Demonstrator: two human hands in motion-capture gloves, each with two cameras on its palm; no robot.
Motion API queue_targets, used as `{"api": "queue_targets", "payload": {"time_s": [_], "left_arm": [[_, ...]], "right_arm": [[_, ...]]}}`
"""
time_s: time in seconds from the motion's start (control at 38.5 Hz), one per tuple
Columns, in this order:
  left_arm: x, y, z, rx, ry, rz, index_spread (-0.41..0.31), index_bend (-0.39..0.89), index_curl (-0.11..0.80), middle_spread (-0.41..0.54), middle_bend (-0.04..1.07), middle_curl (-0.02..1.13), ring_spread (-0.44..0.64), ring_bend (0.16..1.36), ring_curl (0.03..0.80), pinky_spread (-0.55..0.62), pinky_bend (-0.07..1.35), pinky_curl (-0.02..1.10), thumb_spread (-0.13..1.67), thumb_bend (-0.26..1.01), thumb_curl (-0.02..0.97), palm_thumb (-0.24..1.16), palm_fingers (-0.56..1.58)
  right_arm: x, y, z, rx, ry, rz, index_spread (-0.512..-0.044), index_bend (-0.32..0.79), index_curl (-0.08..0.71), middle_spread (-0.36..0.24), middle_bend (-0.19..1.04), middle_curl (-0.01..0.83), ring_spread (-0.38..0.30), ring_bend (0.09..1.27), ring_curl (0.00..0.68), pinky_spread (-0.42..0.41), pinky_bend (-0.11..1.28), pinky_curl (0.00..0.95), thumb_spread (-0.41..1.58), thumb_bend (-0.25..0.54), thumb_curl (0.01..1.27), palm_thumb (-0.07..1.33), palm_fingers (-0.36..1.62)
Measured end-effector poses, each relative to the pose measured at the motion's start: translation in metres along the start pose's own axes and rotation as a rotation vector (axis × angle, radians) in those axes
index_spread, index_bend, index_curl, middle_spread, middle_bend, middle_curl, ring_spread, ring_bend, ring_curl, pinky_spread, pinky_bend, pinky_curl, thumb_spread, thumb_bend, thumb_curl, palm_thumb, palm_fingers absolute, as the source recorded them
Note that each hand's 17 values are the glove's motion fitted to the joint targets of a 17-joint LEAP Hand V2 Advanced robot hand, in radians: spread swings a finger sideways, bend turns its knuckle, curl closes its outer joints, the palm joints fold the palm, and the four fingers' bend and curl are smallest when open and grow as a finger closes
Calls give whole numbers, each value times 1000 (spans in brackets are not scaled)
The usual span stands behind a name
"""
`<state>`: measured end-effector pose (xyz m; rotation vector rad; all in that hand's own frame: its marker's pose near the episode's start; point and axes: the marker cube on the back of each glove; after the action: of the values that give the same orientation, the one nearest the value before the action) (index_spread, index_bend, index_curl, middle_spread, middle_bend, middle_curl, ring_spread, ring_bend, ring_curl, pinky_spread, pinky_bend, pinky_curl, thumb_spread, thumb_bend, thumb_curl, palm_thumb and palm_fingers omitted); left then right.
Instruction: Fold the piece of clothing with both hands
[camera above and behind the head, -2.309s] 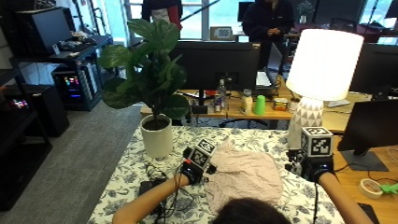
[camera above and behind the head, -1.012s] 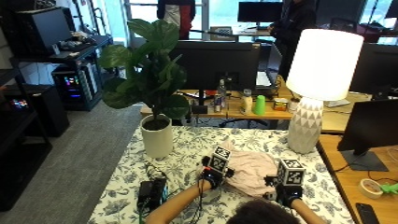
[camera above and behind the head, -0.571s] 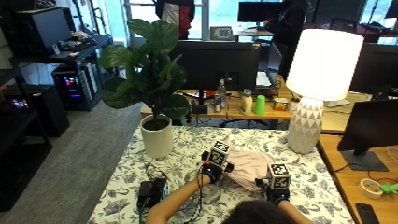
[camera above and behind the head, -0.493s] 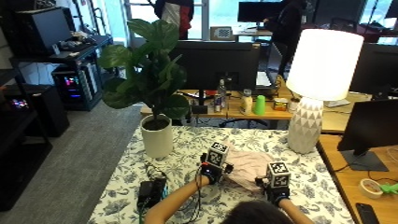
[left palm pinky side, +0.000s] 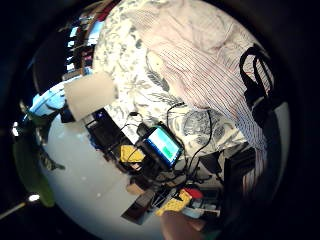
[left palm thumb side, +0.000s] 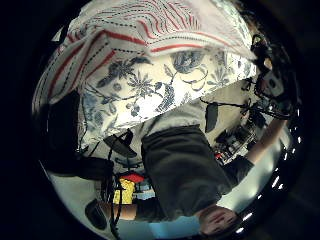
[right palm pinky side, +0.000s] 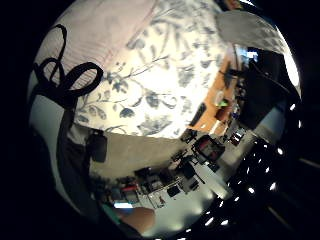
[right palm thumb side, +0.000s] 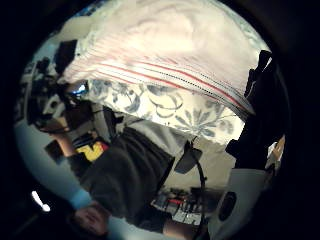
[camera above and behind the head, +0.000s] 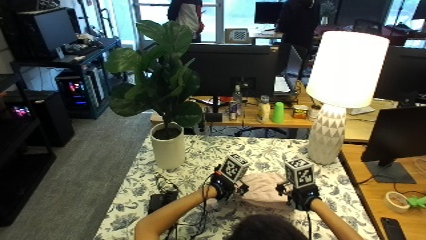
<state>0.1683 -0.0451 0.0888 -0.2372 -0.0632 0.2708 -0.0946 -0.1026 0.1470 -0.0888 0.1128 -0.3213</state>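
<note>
A pale pink striped garment (camera above and behind the head: 263, 186) lies bunched on the floral tablecloth (camera above and behind the head: 200, 160), close to the near edge, in front of me. My left hand (camera above and behind the head: 223, 187) grips its left side and my right hand (camera above and behind the head: 299, 196) grips its right side, a garment's width apart. In the left palm views the striped garment (left palm pinky side: 200, 65) (left palm thumb side: 150, 30) lies close by on the floral cloth, its hem doubled. The right palm views show the garment (right palm thumb side: 160, 45) (right palm pinky side: 100, 35) with a black glove finger (right palm thumb side: 260, 85) at its corner.
A white plant pot (camera above and behind the head: 168, 150) stands at the table's left rear and a white lamp base (camera above and behind the head: 326, 141) at the right rear. A black device (camera above and behind the head: 158, 202) with cables lies left of my left arm. A monitor (camera above and behind the head: 399, 142) stands on the desk to the right.
Both hands have come from the garment's far part toward me, drawing the cloth into a smaller heap. Over the last half second they have barely moved.
</note>
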Motion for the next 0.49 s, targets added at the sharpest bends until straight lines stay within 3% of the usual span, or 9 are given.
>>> {"api": "queue_targets", "payload": {"time_s": [0.13, 0.26, 0.39, 0.49], "left_arm": [[-33, -26, -43, 48, -49, -149, -263, 137, 388, -331, 427, 538, -359, 621, 451, -354, 387, 409, 1517, 180, 286, 555, 1182], [-66, -70, -70, 20, -75, -304, -262, 140, 389, -331, 433, 548, -358, 634, 459, -345, 361, 409, 1527, 173, 280, 541, 1172], [-80, -88, -90, 27, -131, -417, -256, 133, 387, -329, 442, 559, -357, 646, 465, -337, 340, 412, 1542, 170, 268, 528, 1161], [-100, -117, -75, 85, -141, -564, -250, 128, 384, -329, 446, 567, -354, 648, 468, -333, 326, 413, 1545, 164, 259, 517, 1150]], "right_arm": [[31, -36, -66, 166, 45, 117, -250, 162, 326, -178, 401, 508, -232, 696, 448, -300, 579, 385, 635, 10, 587, 1030, 1244], [41, -75, -107, 231, 80, 201, -250, 159, 342, -176, 401, 516, -230, 687, 453, -303, 575, 389, 594, -12, 619, 1035, 1239], [40, -124, -125, 316, 141, 311, -252, 156, 356, -175, 393, 522, -229, 686, 459, -305, 571, 392, 573, -13, 648, 1044, 1234], [24, -149, -122, 443, 60, 394, -252, 147, 362, -178, 392, 527, -228, 687, 463, -306, 571, 394, 566, -16, 668, 1047, 1231]]}}
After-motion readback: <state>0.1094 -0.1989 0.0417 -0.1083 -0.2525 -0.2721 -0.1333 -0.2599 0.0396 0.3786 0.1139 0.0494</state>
